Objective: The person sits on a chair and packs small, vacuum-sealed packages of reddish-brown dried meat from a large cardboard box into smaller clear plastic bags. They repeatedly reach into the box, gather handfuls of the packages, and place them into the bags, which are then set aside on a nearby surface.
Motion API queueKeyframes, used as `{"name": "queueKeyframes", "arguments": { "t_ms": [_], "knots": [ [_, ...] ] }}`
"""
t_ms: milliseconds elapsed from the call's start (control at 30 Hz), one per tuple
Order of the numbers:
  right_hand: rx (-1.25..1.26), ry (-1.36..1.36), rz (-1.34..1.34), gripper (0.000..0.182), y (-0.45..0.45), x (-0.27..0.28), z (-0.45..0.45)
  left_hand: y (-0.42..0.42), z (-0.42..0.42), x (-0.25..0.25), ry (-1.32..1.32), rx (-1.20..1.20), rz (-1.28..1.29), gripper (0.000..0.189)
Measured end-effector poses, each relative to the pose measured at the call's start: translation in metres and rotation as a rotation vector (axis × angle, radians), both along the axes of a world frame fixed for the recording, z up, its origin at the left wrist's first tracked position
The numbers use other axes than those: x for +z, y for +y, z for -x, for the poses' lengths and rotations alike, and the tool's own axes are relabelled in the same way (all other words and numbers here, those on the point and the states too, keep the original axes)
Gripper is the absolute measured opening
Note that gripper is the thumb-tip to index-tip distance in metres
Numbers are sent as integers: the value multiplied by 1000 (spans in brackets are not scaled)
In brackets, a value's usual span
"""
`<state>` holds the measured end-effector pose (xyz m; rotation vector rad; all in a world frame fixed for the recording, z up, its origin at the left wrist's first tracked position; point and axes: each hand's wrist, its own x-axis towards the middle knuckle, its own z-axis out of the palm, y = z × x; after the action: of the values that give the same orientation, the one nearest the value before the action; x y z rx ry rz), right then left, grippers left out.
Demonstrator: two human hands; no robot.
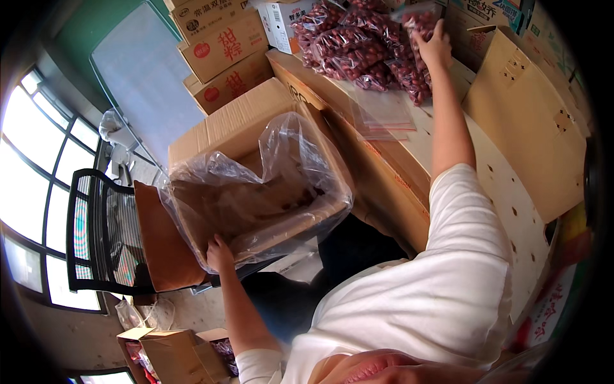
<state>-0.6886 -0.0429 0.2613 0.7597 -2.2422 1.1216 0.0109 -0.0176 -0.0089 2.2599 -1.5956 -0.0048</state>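
Observation:
My left hand grips the near left corner of an open cardboard box. A clear plastic liner folds over the box's rim, and a few small dark red pieces show inside in one corner. At the far end of the table, my right hand holds a clear bag of red dates; its fingers partly cover the bag. Beside it lies a heap of similar filled bags. Flat zip bags with red seal lines rest on the table nearer to me.
The box stands by a mesh-backed chair with a brown cushion. Printed cartons are stacked behind it. A large cardboard carton stands on the table at right. More open boxes sit on the floor at lower left.

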Motion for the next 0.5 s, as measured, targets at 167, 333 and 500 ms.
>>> {"name": "queueKeyframes", "arguments": {
  "t_ms": [167, 333, 500],
  "knots": [
    [128, -81, -353, 107, -20, -59, 98, -5, 9, -2, 18, 3, -13, 51],
    [-111, 263, -222, 93, -6, -54, 31, 0, -3, -4, 6, 17, -7, 51],
    [596, 470, 14, 43, 19, -53, -43, -1, 2, 1, 28, 4, -14, 50]
  ]
}}
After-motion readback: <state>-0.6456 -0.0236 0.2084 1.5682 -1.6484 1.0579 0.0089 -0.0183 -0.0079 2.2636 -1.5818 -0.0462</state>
